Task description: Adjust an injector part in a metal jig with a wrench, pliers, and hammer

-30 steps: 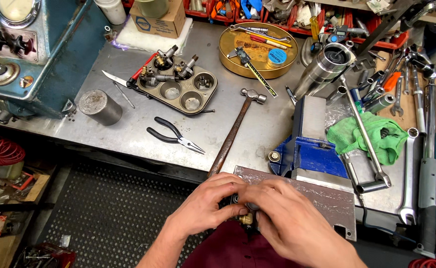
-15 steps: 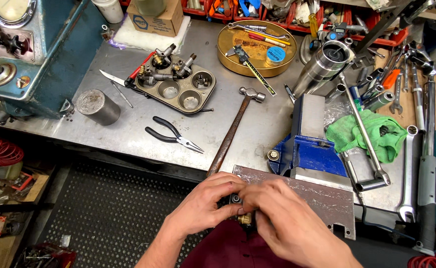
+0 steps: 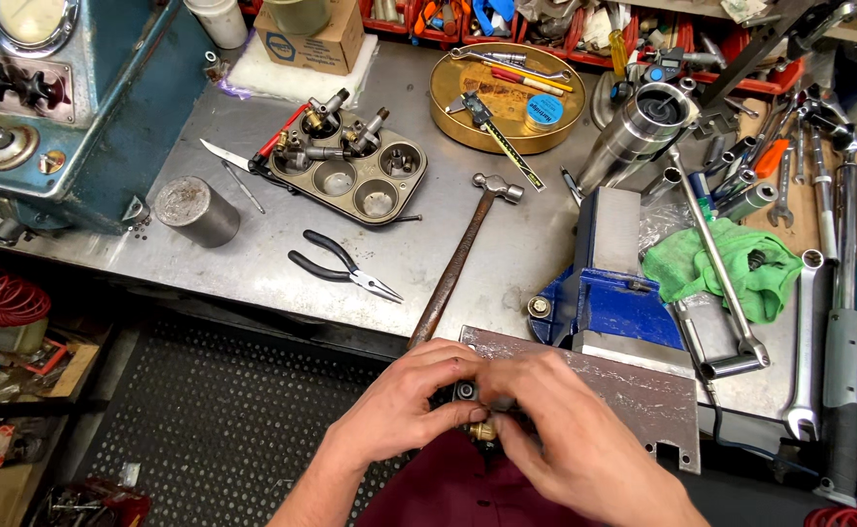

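While pressed together at six o'clock of the view, left hand [image 3: 404, 410] and right hand [image 3: 570, 439] both pinching a small brass-ended fitting [image 3: 481, 427] between fingertips (mostly hidden; dark upper part barely visible). Just off the bench edge, fitting at seven o'clock of the grey metal plate [image 3: 633, 390]. Blue vise [image 3: 609, 278] at twelve o'clock of that plate. Hammer [image 3: 462, 259] lying at eleven o'clock of the hands, head away. Black-handled pliers [image 3: 340, 265] at nine o'clock of the hammer, muffin tin [image 3: 355, 166] of parts beyond, green rag [image 3: 726, 263] at three o'clock of the vise
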